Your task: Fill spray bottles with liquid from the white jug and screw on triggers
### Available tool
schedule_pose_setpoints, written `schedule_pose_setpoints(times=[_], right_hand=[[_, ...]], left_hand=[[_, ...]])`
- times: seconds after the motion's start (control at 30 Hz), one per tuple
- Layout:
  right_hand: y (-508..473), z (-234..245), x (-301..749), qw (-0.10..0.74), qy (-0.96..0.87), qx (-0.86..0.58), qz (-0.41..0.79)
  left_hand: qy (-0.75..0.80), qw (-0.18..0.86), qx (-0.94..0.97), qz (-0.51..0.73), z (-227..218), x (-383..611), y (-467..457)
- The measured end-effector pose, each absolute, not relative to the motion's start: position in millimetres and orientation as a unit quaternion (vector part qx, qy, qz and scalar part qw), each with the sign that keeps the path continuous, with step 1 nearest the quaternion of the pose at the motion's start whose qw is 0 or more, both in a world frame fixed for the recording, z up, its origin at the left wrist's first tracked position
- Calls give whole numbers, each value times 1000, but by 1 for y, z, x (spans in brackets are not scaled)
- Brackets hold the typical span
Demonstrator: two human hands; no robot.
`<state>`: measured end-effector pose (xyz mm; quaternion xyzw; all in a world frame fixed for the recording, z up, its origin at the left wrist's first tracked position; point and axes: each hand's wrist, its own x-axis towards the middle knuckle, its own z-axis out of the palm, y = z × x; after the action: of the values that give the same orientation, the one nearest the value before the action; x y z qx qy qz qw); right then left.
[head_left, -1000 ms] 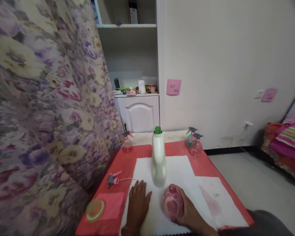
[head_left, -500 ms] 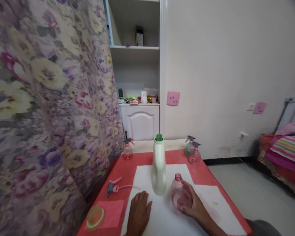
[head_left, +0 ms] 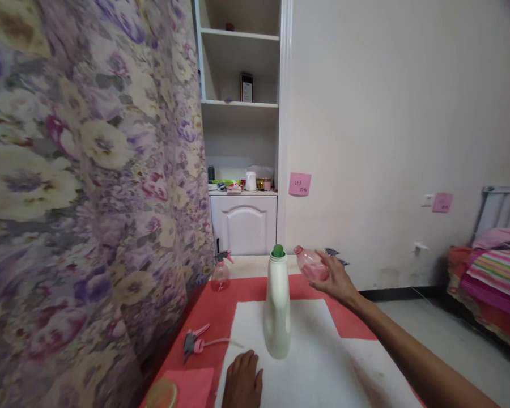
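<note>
My right hand grips a pink see-through bottle with no spray head on it. The bottle is raised and tilted, its neck pointing left, a little to the right of the large jug's mouth and apart from it. The pale green jug stands upright on a white sheet, with a green piece in its mouth. My left hand lies flat on the sheet, holding nothing. To its left rests a detached grey and pink spray head with its tube.
A pink spray bottle stands at the back left of the red table cover. Two grey spray heads show behind my right hand, their bottles hidden. At the front left sits a round yellowish lid-like thing. A floral curtain borders the left side.
My right hand has lifted the pink bottle up and away from me, tipping its neck left. My left hand stays on the sheet. The view has tilted up slightly.
</note>
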<state>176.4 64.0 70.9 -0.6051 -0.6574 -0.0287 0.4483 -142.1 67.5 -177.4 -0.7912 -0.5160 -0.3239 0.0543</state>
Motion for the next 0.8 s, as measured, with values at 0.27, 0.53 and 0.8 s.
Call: schedule_pose_setpoints(times=[0.27,0.53,0.8], right_hand=[[91,106,167,332,-692,-633,-103],[100,122,164,256,-718,-623,-175],[100,129,162,210,-737,-600,-230]], left_hand=[[-411,248,-782,-398,-184,-148,76],[-406,273,-788,-374,-173,-148,74],[-405,272,-783,-387,-173,-146,73]])
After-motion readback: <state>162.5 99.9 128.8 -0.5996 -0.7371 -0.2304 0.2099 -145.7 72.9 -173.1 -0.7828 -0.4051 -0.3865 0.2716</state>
